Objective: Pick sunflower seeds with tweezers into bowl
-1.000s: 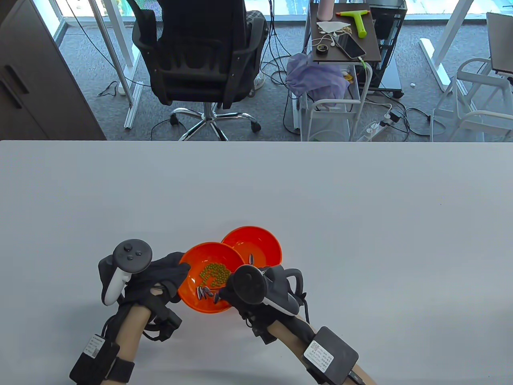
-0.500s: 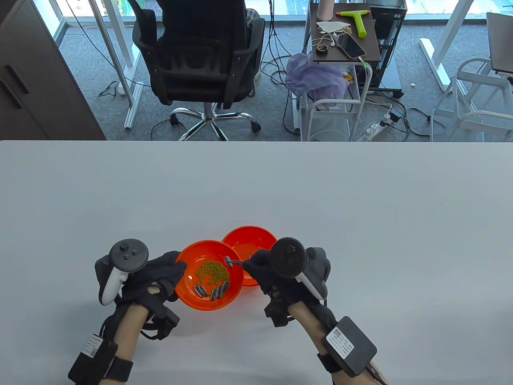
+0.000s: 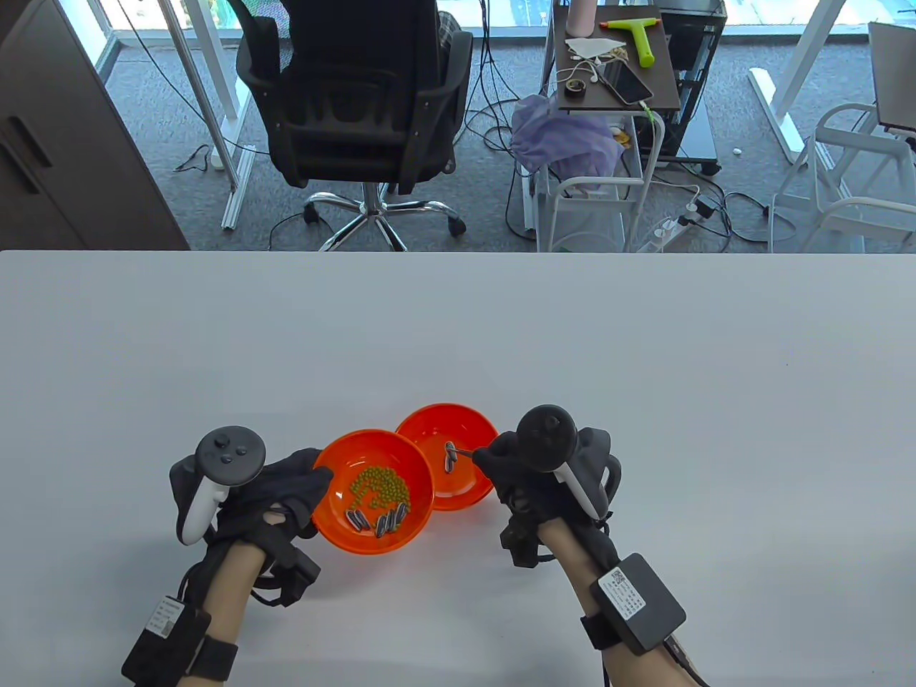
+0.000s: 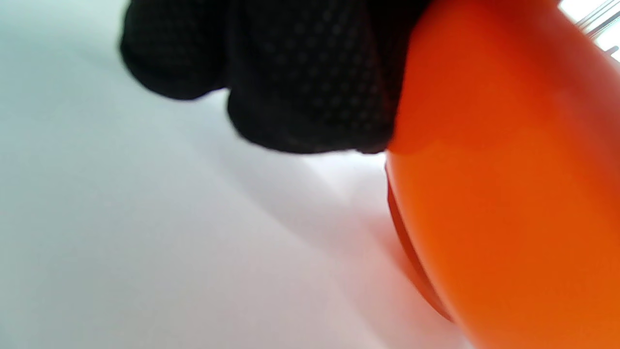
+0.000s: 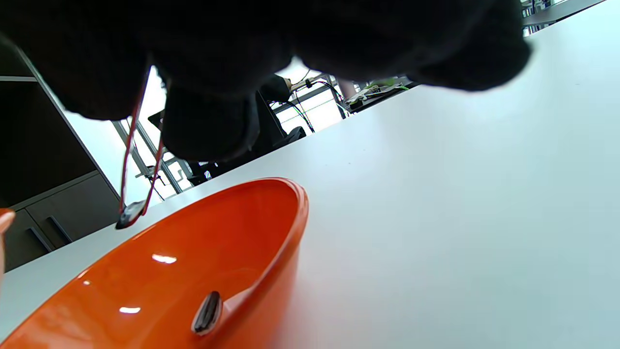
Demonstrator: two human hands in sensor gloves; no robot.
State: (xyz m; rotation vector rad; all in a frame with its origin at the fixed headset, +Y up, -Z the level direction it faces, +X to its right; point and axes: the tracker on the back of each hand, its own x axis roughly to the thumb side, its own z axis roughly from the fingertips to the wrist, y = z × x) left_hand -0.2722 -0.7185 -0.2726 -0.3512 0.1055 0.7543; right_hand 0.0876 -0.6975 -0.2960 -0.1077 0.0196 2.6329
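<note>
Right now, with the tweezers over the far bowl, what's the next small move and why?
Probably ease the right hand's grip so the tweezers drop their sunflower seed. The seed hangs pinched at the tips above the far bowl, where another seed already lies, so it should fall inside. The left hand holds the near bowl's rim.

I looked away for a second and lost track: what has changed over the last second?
The right hand swung from the near bowl rightward to the far bowl, carrying a sunflower seed in the tweezers, now held above it. The left hand kept holding the near bowl's rim; both bowls and the green beans stayed put.
</note>
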